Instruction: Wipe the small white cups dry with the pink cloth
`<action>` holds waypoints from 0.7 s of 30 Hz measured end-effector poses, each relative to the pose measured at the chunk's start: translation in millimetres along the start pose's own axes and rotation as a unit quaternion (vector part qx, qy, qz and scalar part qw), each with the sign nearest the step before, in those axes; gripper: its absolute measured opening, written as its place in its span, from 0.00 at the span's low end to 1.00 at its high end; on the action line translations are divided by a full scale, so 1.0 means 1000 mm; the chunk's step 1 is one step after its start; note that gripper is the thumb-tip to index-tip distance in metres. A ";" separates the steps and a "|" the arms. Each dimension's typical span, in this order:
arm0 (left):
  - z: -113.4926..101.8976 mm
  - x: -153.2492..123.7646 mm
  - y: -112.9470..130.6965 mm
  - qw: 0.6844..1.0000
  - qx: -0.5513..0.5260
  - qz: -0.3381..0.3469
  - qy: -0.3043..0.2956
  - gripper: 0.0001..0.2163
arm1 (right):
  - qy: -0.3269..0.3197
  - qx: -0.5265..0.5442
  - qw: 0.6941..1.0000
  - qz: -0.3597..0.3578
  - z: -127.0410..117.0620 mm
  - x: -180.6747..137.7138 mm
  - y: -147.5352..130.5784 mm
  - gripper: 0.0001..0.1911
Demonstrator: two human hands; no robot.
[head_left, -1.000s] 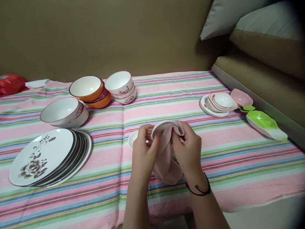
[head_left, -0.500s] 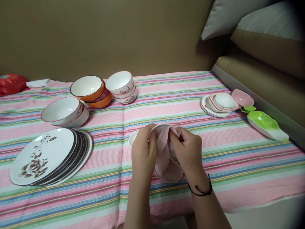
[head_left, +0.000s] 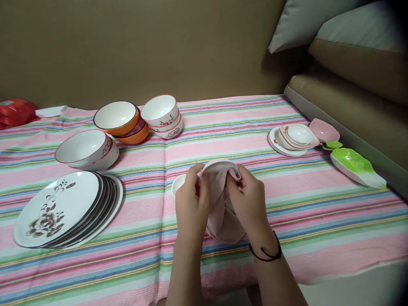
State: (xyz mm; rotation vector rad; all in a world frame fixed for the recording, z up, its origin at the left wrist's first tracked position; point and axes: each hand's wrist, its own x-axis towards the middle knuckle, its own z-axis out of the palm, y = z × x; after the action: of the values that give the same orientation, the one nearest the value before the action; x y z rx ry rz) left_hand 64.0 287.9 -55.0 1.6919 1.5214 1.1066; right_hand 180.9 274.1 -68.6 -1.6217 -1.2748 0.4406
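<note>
Both grips closed: left hand (head_left: 190,205) holds small white dish (head_left: 219,163); right hand (head_left: 249,205) pinches pink cloth (head_left: 223,223) against it, over striped desk (head_left: 312,204).

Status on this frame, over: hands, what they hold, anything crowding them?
Left hand grip shut on small bowl. Right hand pinching cloth over its rim. Another white dish sits just beyond left hand, on the table.

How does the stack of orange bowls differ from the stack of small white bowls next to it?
The orange bowls are orange outside with a dark rim, while the small white bowls are white outside with red rims and red marks. The orange bowls are also wider. Both stacks lean, and both are white inside.
</note>
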 end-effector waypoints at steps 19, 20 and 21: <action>-0.003 0.002 0.001 0.998 -0.013 0.013 -0.056 0.10 | -0.022 0.037 0.999 -0.002 -0.002 0.000 -0.004 0.09; -0.003 0.001 0.001 0.998 -0.017 0.009 -0.058 0.10 | -0.012 0.039 0.999 0.003 -0.002 0.000 -0.004 0.11; -0.002 0.001 0.001 0.998 -0.022 -0.001 -0.056 0.11 | 0.000 0.038 0.999 0.006 -0.002 -0.001 -0.003 0.15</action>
State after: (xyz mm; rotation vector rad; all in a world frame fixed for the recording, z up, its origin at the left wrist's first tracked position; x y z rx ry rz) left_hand 62.1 288.6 -53.2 1.6928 1.4182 1.0196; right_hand 180.3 272.7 -65.1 -1.5659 -1.2344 0.4919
